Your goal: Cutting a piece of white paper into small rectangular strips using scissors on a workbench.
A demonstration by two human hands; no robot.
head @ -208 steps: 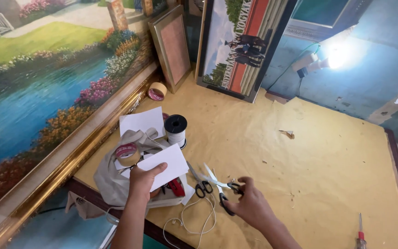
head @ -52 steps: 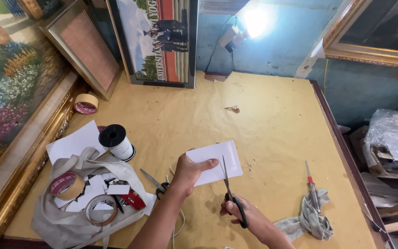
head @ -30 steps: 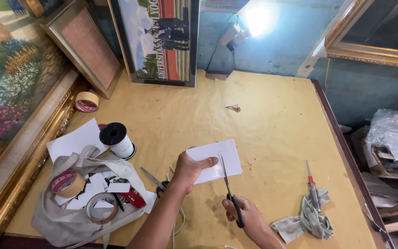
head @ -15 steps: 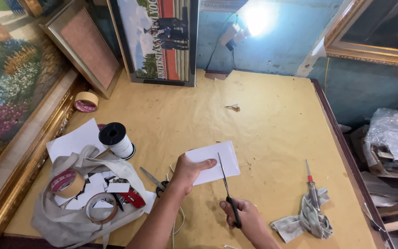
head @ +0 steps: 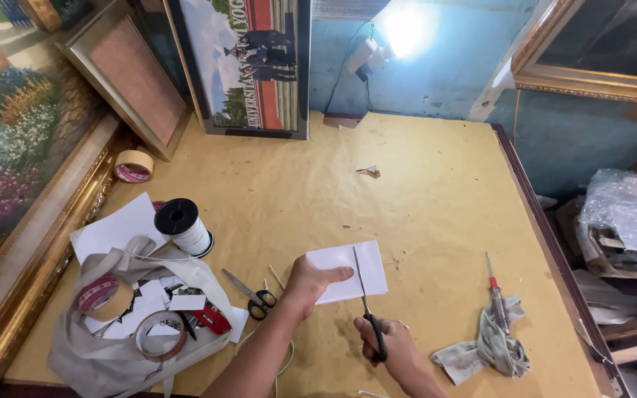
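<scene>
Two hands on the job: your left hand (head: pixel 310 284) pinches the white card (head: pixel 348 270) flat over the tan desk (head: pixel 422 191), thumb on top, while your right hand (head: pixel 386 346) is curled tight round black-handled scissors (head: pixel 366 313), blades partway into the card. A second pair of scissors (head: pixel 251 293) lies just left. Red-and-white tape rolls (head: pixel 101 295) sit on the grey bag (head: pixel 112 354); a framed poster (head: pixel 248 63) with a red stripe leans at the back.

A bare lamp (head: pixel 399 33) at the top is blazing white, overexposing the blue wall (head: pixel 436 74) around it. The yellow tabletop (head: pixel 436 206) is lying evenly lit, with soft shadows. Wide-angle distortion is bending the edges; focus is staying sharp.
</scene>
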